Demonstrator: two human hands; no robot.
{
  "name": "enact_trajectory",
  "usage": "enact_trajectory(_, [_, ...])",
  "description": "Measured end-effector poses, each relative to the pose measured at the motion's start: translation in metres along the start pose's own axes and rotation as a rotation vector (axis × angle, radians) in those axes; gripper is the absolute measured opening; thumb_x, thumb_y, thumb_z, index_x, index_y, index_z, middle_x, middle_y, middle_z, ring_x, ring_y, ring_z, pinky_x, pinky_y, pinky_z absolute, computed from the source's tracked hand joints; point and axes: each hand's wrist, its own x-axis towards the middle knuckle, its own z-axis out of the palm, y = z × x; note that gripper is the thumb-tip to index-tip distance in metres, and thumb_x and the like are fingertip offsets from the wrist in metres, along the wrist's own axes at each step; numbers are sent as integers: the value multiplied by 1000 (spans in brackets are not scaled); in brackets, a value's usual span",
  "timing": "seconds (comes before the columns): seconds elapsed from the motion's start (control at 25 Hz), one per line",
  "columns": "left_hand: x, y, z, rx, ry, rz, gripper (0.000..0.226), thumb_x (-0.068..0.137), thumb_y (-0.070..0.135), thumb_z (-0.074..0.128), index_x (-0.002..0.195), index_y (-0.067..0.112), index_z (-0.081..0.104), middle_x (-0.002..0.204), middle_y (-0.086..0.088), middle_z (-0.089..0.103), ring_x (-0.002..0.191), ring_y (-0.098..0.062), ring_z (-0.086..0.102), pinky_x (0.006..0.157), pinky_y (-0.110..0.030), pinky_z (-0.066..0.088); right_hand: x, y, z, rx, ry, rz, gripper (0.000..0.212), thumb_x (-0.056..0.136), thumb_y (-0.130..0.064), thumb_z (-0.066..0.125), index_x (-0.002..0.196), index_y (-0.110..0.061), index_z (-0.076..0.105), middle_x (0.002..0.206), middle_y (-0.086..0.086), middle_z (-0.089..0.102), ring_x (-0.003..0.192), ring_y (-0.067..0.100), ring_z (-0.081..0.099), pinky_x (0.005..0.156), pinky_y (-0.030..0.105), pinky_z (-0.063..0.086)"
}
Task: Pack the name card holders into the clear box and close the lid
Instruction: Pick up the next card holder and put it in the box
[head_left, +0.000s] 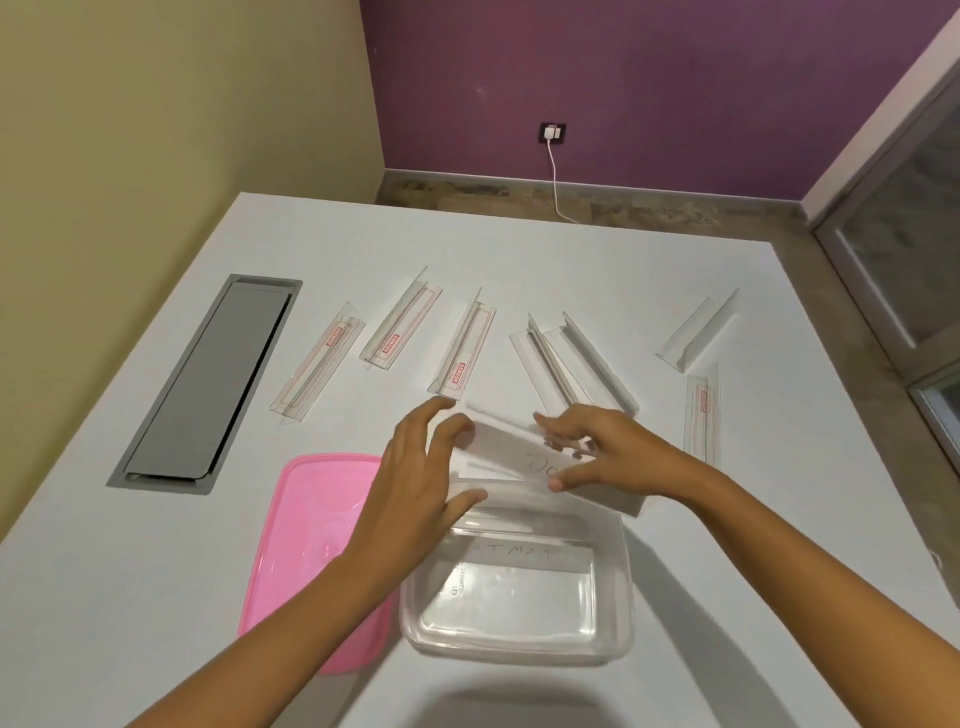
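Observation:
The clear box (621, 613) stands open near the table's front, with one name card holder (524, 553) lying inside it, handwriting showing on its card. Just above the box's far rim, my left hand (415, 483) and my right hand (602, 452) hold another clear holder (511, 457) between them, one hand at each end; it carries a white card with writing. The pink lid (311, 519) lies flat to the left of the box, partly under my left forearm. Several more clear holders lie spread across the table behind, such as one (318, 364) at the left.
A grey cable hatch (208, 379) is set into the white table (519, 249) at the left. Two holders (698, 330) lie near the table's right edge. Beyond the far edge a white cable (556, 171) hangs from a wall socket.

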Motion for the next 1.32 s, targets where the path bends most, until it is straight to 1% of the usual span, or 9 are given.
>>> enact_trajectory(0.08, [-3,-1,-1,65,-70,43,78,68,33,83,132,22,38,145,-8,36,127,-26,41,102,-38,38,-7,1,9,59,-37,25,76,67,-28,84,135,-20,51,120,-4,62,113,13,57,101,29,47])
enact_trajectory(0.2, [-10,-2,1,111,-143,70,84,66,29,85,136,24,40,140,-5,47,123,-25,49,102,-37,41,-9,2,28,57,-80,44,71,65,-27,85,130,-19,56,125,-2,64,114,12,58,95,22,45])
enact_trajectory(0.4, [-21,-9,10,222,-228,77,72,52,17,93,117,14,62,107,-5,69,91,-27,64,88,-39,53,-4,6,62,-40,-76,51,70,68,-26,83,132,-17,54,131,2,60,117,17,55,99,26,43])
enact_trajectory(0.52, [-28,-14,22,291,-296,70,55,46,9,91,96,12,69,83,-4,73,68,-26,62,63,-34,56,-2,11,85,-147,-62,50,70,72,-22,80,135,-18,50,135,4,56,124,21,48,103,31,39])
enact_trajectory(0.6, [-29,-13,31,353,-383,47,46,48,12,90,89,12,69,76,-4,72,64,-25,61,59,-33,55,0,16,98,-187,-73,66,70,74,-18,78,137,-18,48,134,7,55,125,24,47,104,34,39])
enact_trajectory(0.72, [-28,-12,44,410,-449,12,39,51,13,88,84,12,68,74,-4,71,65,-24,61,60,-30,53,3,21,112,-238,-89,97,68,74,-11,76,135,-17,47,130,10,56,121,28,49,100,40,43])
enact_trajectory(0.88, [-26,-14,63,464,-513,-44,23,81,7,63,103,10,58,101,-7,66,91,-26,56,68,-30,37,4,26,124,-307,-62,94,61,78,-4,70,133,-14,47,124,11,58,112,29,55,92,41,47])
enact_trajectory(1.16, [-23,-13,70,525,-567,-90,19,83,-1,54,100,8,56,101,-10,65,89,-27,58,68,-30,35,-1,31,133,-229,31,103,51,84,-10,65,132,-13,50,125,11,60,116,27,55,92,34,47])
enact_trajectory(1.32, [-24,-4,66,525,-600,-108,21,72,3,69,88,14,61,84,-2,67,74,-19,61,65,-26,40,-17,26,116,-97,359,3,21,92,-21,57,110,-15,64,110,1,68,106,18,58,89,26,45])
